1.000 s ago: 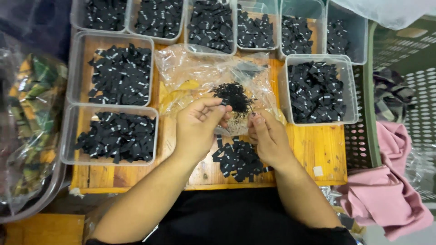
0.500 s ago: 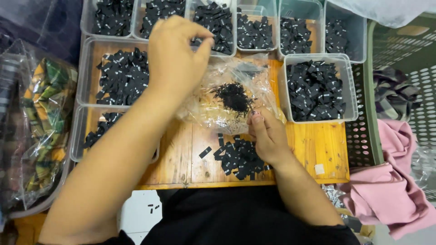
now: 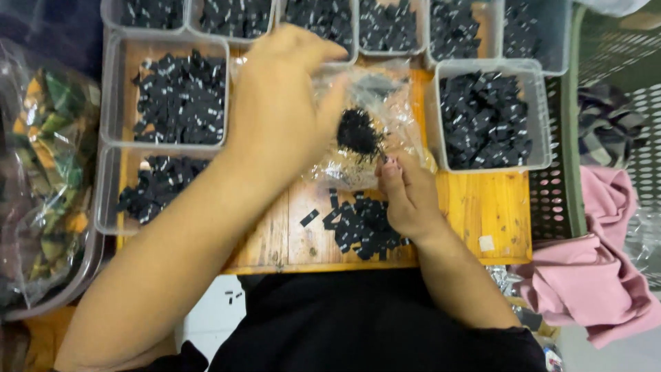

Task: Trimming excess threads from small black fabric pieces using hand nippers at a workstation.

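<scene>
My left hand point(image 3: 282, 103) is raised over the table with its back to the camera and its fingers curled. It hovers at the left side of a clear plastic bag point(image 3: 396, 114), and what it holds is hidden. Inside the bag lies a dark clump of small black pieces point(image 3: 358, 131). My right hand point(image 3: 406, 200) rests on the wooden table point(image 3: 475, 207), its fingertips pinching the bag's near edge. A loose pile of small black tags point(image 3: 361, 224) lies just left of this hand, and one single tag point(image 3: 310, 218) lies further left.
Several clear plastic tubs of black tags ring the work area: two at the left point(image 3: 172, 96) point(image 3: 148, 193), one at the right point(image 3: 485, 117), and a row along the back point(image 3: 385, 27). A bag of coloured cloth point(image 3: 41, 172) sits far left. A green crate point(image 3: 575, 138) and pink cloth point(image 3: 599, 275) are at the right.
My left hand left the bag, reached up toward the back row of tubs, and has now come back down beside the bag. My right hand stayed at the bag's edge.
</scene>
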